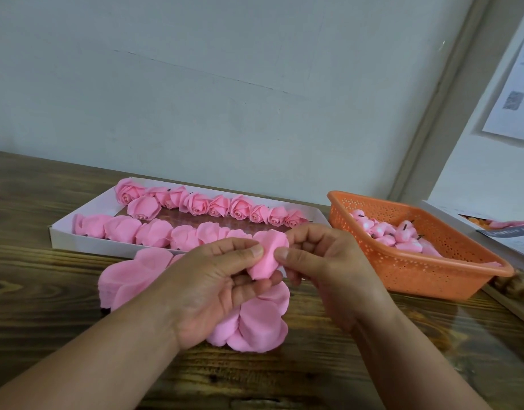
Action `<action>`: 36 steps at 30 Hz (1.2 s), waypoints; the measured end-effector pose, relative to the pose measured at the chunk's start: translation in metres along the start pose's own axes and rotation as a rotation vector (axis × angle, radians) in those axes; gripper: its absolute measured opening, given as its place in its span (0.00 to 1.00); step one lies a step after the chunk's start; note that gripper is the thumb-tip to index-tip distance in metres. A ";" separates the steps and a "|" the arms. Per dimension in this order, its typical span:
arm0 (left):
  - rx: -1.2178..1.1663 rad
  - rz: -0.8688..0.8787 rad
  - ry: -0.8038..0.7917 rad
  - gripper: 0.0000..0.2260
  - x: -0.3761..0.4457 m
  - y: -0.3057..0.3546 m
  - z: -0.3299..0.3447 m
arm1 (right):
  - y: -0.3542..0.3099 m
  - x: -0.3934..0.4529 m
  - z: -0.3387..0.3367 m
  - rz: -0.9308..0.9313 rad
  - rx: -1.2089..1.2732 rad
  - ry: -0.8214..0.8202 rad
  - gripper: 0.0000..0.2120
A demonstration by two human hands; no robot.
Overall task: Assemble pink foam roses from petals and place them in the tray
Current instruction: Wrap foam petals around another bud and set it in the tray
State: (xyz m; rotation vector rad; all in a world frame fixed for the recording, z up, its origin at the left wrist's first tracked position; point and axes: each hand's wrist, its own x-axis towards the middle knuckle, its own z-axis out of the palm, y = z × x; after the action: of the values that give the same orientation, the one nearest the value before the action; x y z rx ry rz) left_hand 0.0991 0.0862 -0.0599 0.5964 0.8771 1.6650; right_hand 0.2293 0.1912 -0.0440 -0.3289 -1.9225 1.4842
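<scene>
Head view: both hands meet at the centre of the frame over the wooden table [47, 291], working one rosebud [265, 255] between them. The left hand [213, 288] has its thumb on top of the bud and fingers curled beneath — its grip pinches the bud, probably to keep the wrapped layers from springing apart. The right hand [323, 261] closes its thumb and forefinger on the bud's right edge, a grip pinching the outer petal, likely to press or shape it against the core.

Beneath the hands lie loose petal pieces [255, 324], spread flat and near, seemingly so the next layer can be taken without reaching. A stacked pile of petals [127, 276] sits at nine o'clock of the hands, touching the tray's near wall.

The white tray [86, 242] stands at twelve o'clock, lengthwise across the table. Its far row holds finished roses [240, 208] set side by side; the near row holds rounder pink flowers [154, 232], their detail unclear. Rows of this kind suggest orderly filling, and the task looks well along though not done.

At three o'clock an orange basket [402, 273] holds small pink cores with dark stubs [400, 232] — kept close to the right hand, presumably as the supply for new buds
</scene>
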 end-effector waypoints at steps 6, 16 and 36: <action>0.024 0.002 0.016 0.19 0.001 -0.001 0.000 | -0.001 -0.001 0.002 -0.021 -0.016 0.016 0.13; -0.063 0.032 0.031 0.22 0.002 -0.001 0.001 | -0.002 -0.002 0.008 -0.073 -0.023 0.067 0.14; -0.010 0.028 0.010 0.21 0.001 -0.001 0.002 | -0.002 0.000 0.006 -0.178 -0.279 0.099 0.09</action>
State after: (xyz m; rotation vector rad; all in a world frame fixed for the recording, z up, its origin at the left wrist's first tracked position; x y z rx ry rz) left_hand 0.1013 0.0875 -0.0593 0.5959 0.8706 1.6982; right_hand 0.2258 0.1856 -0.0436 -0.3386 -2.0232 1.0676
